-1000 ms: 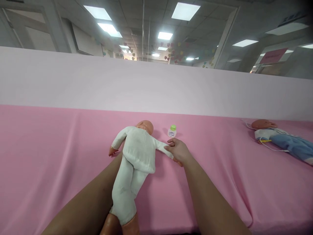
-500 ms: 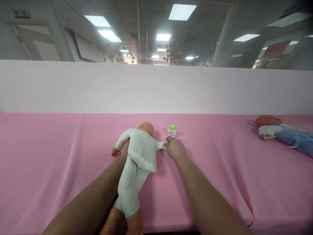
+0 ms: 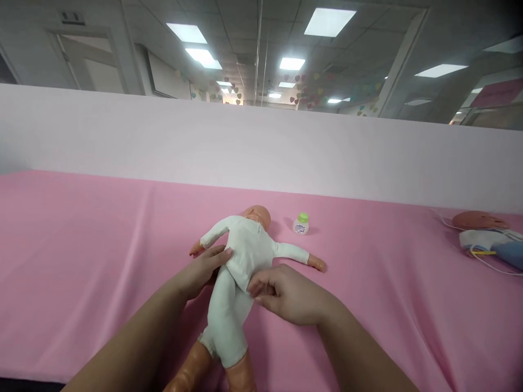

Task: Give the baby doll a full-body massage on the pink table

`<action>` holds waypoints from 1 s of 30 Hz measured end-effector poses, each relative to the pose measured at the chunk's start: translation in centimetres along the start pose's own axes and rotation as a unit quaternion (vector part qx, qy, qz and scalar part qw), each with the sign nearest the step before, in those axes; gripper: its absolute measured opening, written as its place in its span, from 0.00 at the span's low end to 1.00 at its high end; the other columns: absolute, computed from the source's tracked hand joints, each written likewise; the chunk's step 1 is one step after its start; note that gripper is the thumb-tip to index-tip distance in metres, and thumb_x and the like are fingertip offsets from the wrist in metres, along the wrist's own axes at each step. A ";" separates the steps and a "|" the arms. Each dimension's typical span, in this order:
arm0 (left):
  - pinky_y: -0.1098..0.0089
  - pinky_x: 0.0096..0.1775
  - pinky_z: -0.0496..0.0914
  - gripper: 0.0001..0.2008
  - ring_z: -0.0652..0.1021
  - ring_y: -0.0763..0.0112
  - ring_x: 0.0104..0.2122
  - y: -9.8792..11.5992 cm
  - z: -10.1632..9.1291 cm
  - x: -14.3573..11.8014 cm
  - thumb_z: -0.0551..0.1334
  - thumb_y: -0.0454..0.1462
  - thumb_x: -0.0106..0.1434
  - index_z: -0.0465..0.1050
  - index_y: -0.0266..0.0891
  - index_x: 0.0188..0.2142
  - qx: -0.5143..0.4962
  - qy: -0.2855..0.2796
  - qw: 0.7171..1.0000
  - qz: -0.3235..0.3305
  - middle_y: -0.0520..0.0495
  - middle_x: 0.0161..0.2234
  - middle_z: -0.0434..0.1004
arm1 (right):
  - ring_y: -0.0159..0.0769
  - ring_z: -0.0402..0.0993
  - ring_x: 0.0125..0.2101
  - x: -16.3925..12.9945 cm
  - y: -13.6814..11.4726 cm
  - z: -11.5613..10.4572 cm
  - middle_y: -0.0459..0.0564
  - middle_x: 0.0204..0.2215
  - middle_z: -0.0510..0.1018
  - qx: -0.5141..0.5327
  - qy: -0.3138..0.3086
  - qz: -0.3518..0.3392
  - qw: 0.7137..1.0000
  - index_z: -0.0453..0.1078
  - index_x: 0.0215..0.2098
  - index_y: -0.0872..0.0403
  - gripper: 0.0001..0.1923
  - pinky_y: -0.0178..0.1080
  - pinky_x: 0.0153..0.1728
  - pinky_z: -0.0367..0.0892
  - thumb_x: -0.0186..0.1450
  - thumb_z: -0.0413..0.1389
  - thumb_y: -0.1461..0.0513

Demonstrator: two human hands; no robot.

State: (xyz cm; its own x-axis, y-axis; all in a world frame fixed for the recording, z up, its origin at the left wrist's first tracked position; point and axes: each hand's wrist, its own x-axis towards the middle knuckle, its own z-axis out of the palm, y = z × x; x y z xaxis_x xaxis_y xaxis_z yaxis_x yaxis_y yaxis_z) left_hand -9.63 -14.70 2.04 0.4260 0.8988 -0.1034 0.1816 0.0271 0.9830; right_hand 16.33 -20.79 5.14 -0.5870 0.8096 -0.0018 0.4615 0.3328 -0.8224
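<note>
A baby doll (image 3: 249, 245) with a white cloth body and plastic head, hands and feet lies on its back, its head away from me. My left hand (image 3: 208, 267) holds its waist from the left; the thumb rests on the belly and some fingers are hidden beneath the side. At the right hip, the curled fingers of my right hand (image 3: 290, 294) pinch the lower edge of the white torso. Both doll arms stretch out sideways. Beyond the right arm stands a small clear bottle (image 3: 301, 224) with a green cap.
A pink sheet (image 3: 368, 283) with folds covers the table. At the far right lies another doll (image 3: 480, 220) in blue and white, with white tubing and a yellow piece. A low white wall (image 3: 245, 147) runs behind, with glass above it.
My right hand has let go of the doll's right-side sleeve and come down to its hip. My left hand has slid out from under the arm to the waist. The view has shifted and tilted.
</note>
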 end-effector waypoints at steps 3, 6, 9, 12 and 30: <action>0.59 0.40 0.75 0.36 0.81 0.53 0.40 0.7 -1.0 -0.4 0.68 0.61 0.59 0.74 0.41 0.58 -0.022 -0.058 0.998 -0.021 0.43 0.39 0.81 | 0.34 0.77 0.33 0.1 -0.6 1.0 0.44 0.41 0.83 -0.047 -0.022 -0.025 0.998 0.78 0.46 0.47 0.16 0.35 0.34 0.69 0.64 0.57 0.69; 0.55 0.47 0.75 0.38 0.80 0.47 0.49 1.6 -1.1 -0.8 0.75 0.52 0.54 0.72 0.44 0.62 -0.031 -0.120 0.992 0.003 0.42 0.46 0.82 | 0.34 0.77 0.33 0.5 -1.1 1.8 0.45 0.40 0.83 -0.073 -0.041 -0.049 0.995 0.77 0.52 0.46 0.21 0.36 0.35 0.69 0.64 0.56 0.70; 0.52 0.52 0.74 0.36 0.79 0.45 0.55 1.9 -0.7 -0.9 0.77 0.45 0.53 0.74 0.46 0.61 -0.045 -0.137 0.990 0.003 0.42 0.52 0.81 | 0.37 0.79 0.40 0.9 -1.5 2.8 0.46 0.43 0.84 -0.094 -0.041 -0.070 0.992 0.76 0.53 0.47 0.21 0.38 0.41 0.69 0.64 0.56 0.70; 0.50 0.51 0.74 0.30 0.81 0.45 0.53 1.6 -0.5 -0.7 0.75 0.42 0.54 0.77 0.44 0.57 -0.083 -0.121 0.989 -0.013 0.41 0.50 0.83 | 0.40 0.78 0.46 1.3 -1.6 3.5 0.48 0.47 0.83 -0.117 -0.012 -0.072 0.990 0.76 0.51 0.49 0.15 0.40 0.47 0.69 0.67 0.58 0.67; 0.53 0.51 0.74 0.34 0.79 0.47 0.54 0.4 0.3 0.3 0.75 0.39 0.57 0.73 0.42 0.62 -0.137 -0.141 0.980 -0.010 0.39 0.51 0.82 | 0.29 0.64 0.26 0.4 0.1 0.9 0.44 0.27 0.73 -0.178 -0.030 -0.003 0.984 0.71 0.19 0.54 0.17 0.37 0.25 0.54 0.64 0.65 0.61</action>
State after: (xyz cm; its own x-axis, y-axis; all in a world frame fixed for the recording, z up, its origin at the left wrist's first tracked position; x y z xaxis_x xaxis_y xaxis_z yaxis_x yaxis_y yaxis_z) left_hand -9.22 -14.56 2.34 0.6604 0.7409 -0.1223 -0.0362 0.1941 0.9803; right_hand 15.58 -20.86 4.51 -0.6232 0.7810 -0.0401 0.6559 0.4941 -0.5707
